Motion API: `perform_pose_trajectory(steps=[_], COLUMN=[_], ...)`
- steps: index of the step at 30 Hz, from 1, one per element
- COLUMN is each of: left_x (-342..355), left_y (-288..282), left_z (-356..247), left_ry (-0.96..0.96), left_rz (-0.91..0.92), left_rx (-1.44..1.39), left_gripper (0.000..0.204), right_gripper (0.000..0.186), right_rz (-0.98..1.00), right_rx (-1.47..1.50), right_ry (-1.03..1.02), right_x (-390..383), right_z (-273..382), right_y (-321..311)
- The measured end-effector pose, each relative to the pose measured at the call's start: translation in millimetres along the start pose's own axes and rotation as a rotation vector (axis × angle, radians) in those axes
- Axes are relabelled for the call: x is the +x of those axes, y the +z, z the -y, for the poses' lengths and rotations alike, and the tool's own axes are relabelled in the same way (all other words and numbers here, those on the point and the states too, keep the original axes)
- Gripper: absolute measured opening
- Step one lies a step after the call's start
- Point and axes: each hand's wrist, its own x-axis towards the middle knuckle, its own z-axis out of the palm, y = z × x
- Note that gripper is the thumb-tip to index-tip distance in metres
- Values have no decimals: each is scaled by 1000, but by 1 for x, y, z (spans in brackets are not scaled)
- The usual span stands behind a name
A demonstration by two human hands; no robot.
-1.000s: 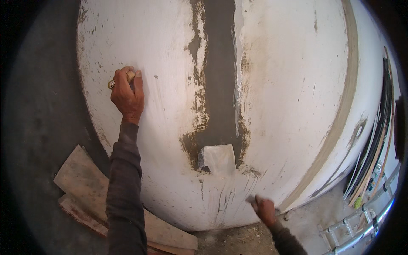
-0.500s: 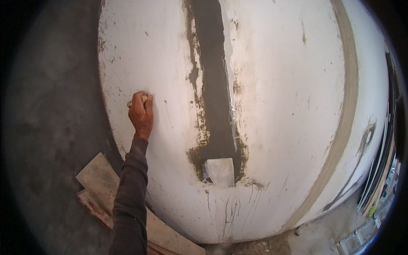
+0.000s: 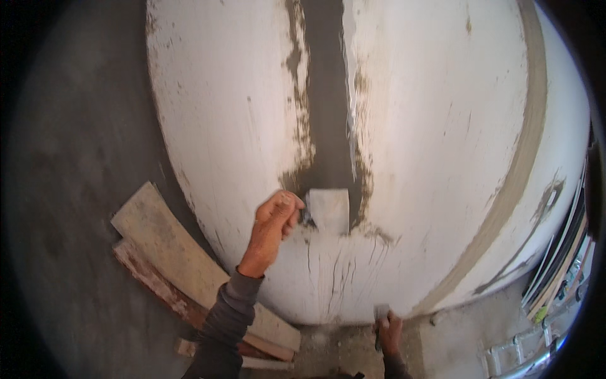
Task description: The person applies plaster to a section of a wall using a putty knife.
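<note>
My left hand is closed in front of the white wall, with its fingertips beside a pale, nearly square cover. Whatever lies in those fingers, if anything, is too small or hidden to name. The cover sits at the lower end of a dark grey plaster strip that runs up the wall with ragged edges. Low in the picture, my right hand grips what looks like a putty knife, its short grey blade pointing up.
Several boards lean at the wall's foot on the left. A second, tan plaster strip curves down the wall's right part. Long strips lean at the far right, above a metal ladder on the floor.
My left hand, earlier pinching a small yellowish-brown thing at the wall's left part, has moved right and down to the cover. My right hand with the putty knife has come into view.
</note>
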Motion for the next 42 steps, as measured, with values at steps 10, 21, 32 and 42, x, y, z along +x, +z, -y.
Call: perform_pose_trajectory(steps=[10, 21, 32, 42], left_x=[-67, -85, -111, -148], left_y=[17, 25, 38, 55], left_z=[112, 138, 169, 167], left_ry=[-483, -588, -712, -657], left_rz=[213, 111, 109, 349], left_rx=[-1205, -1308, -965, -686], left_gripper=[44, 44, 42, 74], right_gripper=[14, 8, 23, 12], right_rz=[88, 110, 78, 149], right_rx=[331, 297, 332, 470], right_ry=[2, -77, -104, -63], right_x=[-2, -1, 16, 30], right_z=[131, 149, 199, 199], right_y=[10, 9, 18, 54])
